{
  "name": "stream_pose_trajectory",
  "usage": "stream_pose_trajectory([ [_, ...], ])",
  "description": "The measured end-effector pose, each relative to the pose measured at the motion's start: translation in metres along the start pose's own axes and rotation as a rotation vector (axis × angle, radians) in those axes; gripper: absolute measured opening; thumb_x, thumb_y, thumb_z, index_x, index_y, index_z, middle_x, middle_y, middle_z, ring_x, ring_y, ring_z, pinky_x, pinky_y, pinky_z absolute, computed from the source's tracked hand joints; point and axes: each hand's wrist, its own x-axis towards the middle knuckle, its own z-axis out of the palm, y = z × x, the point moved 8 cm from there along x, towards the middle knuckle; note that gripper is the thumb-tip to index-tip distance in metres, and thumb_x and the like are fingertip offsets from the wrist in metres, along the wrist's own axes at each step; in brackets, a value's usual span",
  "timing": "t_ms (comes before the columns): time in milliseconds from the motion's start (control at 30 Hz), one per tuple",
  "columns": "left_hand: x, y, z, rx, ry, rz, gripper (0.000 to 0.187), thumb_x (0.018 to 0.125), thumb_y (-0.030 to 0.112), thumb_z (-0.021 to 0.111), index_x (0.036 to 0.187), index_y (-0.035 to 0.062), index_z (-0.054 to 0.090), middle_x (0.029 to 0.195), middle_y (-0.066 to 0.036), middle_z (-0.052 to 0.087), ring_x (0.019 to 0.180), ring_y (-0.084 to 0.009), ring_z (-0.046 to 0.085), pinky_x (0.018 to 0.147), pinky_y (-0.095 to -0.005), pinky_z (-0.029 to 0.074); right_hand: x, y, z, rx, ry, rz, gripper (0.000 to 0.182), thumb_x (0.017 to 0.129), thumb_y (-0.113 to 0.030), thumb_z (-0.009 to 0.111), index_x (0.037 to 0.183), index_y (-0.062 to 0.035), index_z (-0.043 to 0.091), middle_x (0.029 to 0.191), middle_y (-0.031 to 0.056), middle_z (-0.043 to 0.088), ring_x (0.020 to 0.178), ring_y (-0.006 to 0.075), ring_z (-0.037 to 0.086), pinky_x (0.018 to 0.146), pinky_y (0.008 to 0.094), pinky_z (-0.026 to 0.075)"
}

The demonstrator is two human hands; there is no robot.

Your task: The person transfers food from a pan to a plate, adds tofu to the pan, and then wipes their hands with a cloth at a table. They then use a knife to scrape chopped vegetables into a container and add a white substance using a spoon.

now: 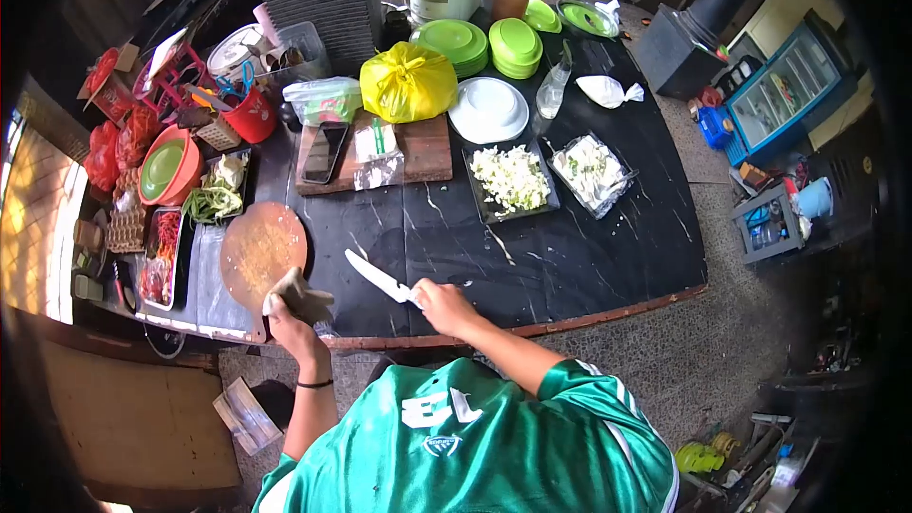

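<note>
My right hand (443, 308) is closed round the handle of a knife (376, 275), whose pale blade points up and left over the black marbled tabletop. In my left hand (292, 331) is a bunched greyish cloth (302, 298), gripped over the near edge of a round wooden cutting board (261, 249). Small light crumbs dot the board's worn face. Farther off, a square black plate (540, 213) holds chopped pale green and white vegetable pieces. Beside it lies a tray (594, 176) of white food in clear plastic.
At the back of the table (608, 266) are a yellow bag (408, 83), green plates (516, 46), white plates (488, 110) and a rectangular board (432, 154) with a phone (325, 152). Left stand an orange bowl (190, 185), a vegetable tray (161, 266) and a red utensil cup (252, 116).
</note>
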Motion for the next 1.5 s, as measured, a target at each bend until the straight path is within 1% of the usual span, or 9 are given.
stream_pose_trajectory([
  [167, -0.013, 0.024, 0.040, 0.295, -0.186, 0.113, 0.026, 0.109, 0.016, 0.058, 0.126, -0.0006, 0.068, 0.120, -0.004, 0.071, 0.108, -0.0134, 0.065, 0.094, -0.0296, 0.052, 0.010, -0.031, -0.013, -0.346, 0.240, -0.223, 0.016, 0.099, -0.025, 0.066, 0.100, -0.0106, 0.073, 0.091, 0.0137, 0.073, 0.094, 0.0371, 0.069, 0.084, 0.0498, 0.057],
  [300, -0.005, -0.004, 0.038, 1.027, -0.441, 0.205, 0.055, 0.088, 0.026, 0.081, 0.136, 0.0034, 0.064, 0.123, -0.021, 0.065, 0.121, -0.0419, 0.056, 0.108, -0.0497, 0.041, 0.061, -0.029, -0.131, -0.385, 0.515, -0.253, 0.013, 0.090, -0.016, 0.068, 0.079, -0.0099, 0.073, 0.084, 0.0122, 0.072, 0.089, 0.0369, 0.068, 0.081, 0.0474, 0.055],
  [367, -0.011, 0.000, 0.047, 1.084, -0.537, 0.340, 0.060, 0.087, 0.027, 0.083, 0.138, 0.0027, 0.062, 0.136, -0.022, 0.062, 0.129, -0.0416, 0.054, 0.110, -0.0495, 0.042, 0.094, 0.010, -0.184, -0.378, 0.562, -0.067, 0.008, 0.089, -0.009, 0.069, 0.096, -0.0063, 0.070, 0.100, 0.0162, 0.070, 0.099, 0.0381, 0.067, 0.087, 0.0485, 0.054],
  [467, 0.000, 0.002, 0.046, 1.084, -0.602, 0.322, 0.057, 0.084, 0.036, 0.085, 0.128, 0.0029, 0.070, 0.142, -0.022, 0.063, 0.130, -0.0414, 0.058, 0.108, -0.0480, 0.047, 0.133, 0.027, -0.228, -0.526, 0.467, -0.023, 0.033, 0.087, -0.005, 0.071, 0.119, -0.0077, 0.062, 0.123, 0.0160, 0.065, 0.112, 0.0384, 0.065, 0.095, 0.0488, 0.052],
  [533, 0.009, -0.002, 0.041, 1.210, -0.722, 0.037, 0.047, 0.083, 0.043, 0.085, 0.108, 0.0030, 0.080, 0.135, -0.021, 0.069, 0.121, -0.0401, 0.066, 0.102, -0.0451, 0.052, 0.152, 0.029, -0.235, -0.588, 0.393, -0.019, 0.044, 0.088, -0.010, 0.075, 0.129, -0.0110, 0.059, 0.128, 0.0131, 0.064, 0.119, 0.0379, 0.064, 0.098, 0.0481, 0.053],
  [600, 0.019, 0.021, 0.037, 1.277, -0.540, 0.080, 0.042, 0.085, 0.044, 0.083, 0.090, 0.0026, 0.081, 0.116, -0.016, 0.077, 0.102, -0.0360, 0.073, 0.089, -0.0443, 0.057, 0.166, 0.037, -0.232, -0.690, 0.288, 0.061, 0.054, 0.087, -0.017, 0.080, 0.137, -0.0132, 0.058, 0.130, 0.0114, 0.064, 0.124, 0.0359, 0.062, 0.102, 0.0472, 0.053],
  [900, 0.047, 0.048, 0.037, 0.878, -0.476, 0.073, 0.017, 0.092, 0.013, 0.079, 0.098, -0.0033, 0.076, 0.096, -0.017, 0.078, 0.089, -0.0286, 0.075, 0.081, -0.0352, 0.056, 0.189, 0.072, -0.234, -0.861, 0.230, 0.184, 0.039, 0.088, -0.015, 0.078, 0.124, -0.0148, 0.064, 0.121, 0.0130, 0.067, 0.121, 0.0360, 0.063, 0.097, 0.0507, 0.054],
  [1267, 0.048, 0.042, 0.062, 0.762, -0.559, 0.077, 0.015, 0.096, 0.012, 0.075, 0.103, -0.0018, 0.077, 0.098, -0.014, 0.078, 0.090, -0.0224, 0.074, 0.079, -0.0322, 0.055, 0.176, 0.059, -0.292, -0.556, 0.385, 0.156, 0.031, 0.083, -0.003, 0.074, 0.113, -0.0060, 0.068, 0.116, 0.0204, 0.069, 0.112, 0.0420, 0.066, 0.096, 0.0501, 0.052],
  [1500, 0.046, 0.033, 0.066, 0.733, -0.604, 0.016, 0.014, 0.097, 0.011, 0.074, 0.103, -0.0007, 0.076, 0.097, -0.012, 0.077, 0.088, -0.0201, 0.072, 0.075, -0.0302, 0.053, 0.177, 0.049, -0.250, -0.655, 0.273, 0.067, 0.041, 0.084, -0.006, 0.074, 0.125, -0.0093, 0.068, 0.124, 0.0172, 0.067, 0.122, 0.0385, 0.063, 0.101, 0.0485, 0.053],
])
